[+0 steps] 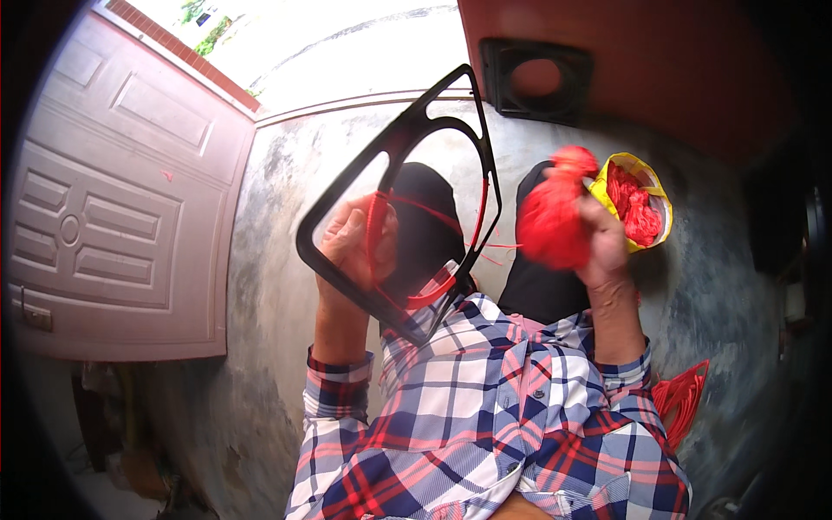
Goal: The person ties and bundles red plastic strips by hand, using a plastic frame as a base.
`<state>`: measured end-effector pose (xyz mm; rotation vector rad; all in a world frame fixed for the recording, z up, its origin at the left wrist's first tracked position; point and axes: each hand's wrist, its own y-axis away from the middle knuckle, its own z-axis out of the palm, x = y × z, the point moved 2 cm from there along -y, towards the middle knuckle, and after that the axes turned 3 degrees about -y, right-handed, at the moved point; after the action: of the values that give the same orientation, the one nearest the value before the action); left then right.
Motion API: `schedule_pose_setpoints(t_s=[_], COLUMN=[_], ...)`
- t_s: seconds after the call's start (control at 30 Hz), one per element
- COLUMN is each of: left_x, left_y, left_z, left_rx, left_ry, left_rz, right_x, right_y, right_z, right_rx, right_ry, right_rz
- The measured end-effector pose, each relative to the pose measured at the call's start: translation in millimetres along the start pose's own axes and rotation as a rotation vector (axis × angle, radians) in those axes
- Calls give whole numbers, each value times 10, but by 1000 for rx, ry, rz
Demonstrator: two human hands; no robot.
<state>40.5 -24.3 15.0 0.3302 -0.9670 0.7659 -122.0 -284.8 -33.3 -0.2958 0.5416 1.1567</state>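
My left hand grips the side of a black rectangular frame that has a large round ring inside it. The frame is tilted above my left thigh. Red cord is wound round parts of the ring, and loose red strands cross the opening. In my right hand is a fluffy bundle of red cord, blurred by motion, over my right knee. Just beyond it stands a yellow-rimmed container with more red cord inside.
A second black frame with a round hole leans on the dark red wall. A panelled door stands at the left. Red strands lie at my right side on the grey floor.
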Motion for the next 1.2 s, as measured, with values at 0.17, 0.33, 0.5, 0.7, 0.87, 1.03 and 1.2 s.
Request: schedule_pose_setpoints(t_s=[0.17, 0.33, 0.5, 0.7, 0.87, 1.03, 1.2], left_x=[-90, -219, -213, -297, -311, -146, -75], left_y=[26, 35, 50, 60, 30, 78, 64], left_z=[461, 789, 799, 680, 791, 692, 444], left_rx=[-207, -50, -59, -305, -224, -155, -69], left_ry=[351, 51, 186, 575, 609, 145, 26], left_rz=[-135, -66, -148, -225, -234, -235, -43], right_x=[-16, 138, 351, 478, 615, 653, 359], right_y=[-3, -96, -311, -276, -336, -645, -405], right_z=[1002, 1207, 623, 668, 753, 314, -106], right_rx=[-587, -312, -251, -565, -484, -267, -52], right_ry=[751, 1005, 149, -164, -455, 129, -1], right_rz=[161, -216, 132, 375, 432, 22, -51])
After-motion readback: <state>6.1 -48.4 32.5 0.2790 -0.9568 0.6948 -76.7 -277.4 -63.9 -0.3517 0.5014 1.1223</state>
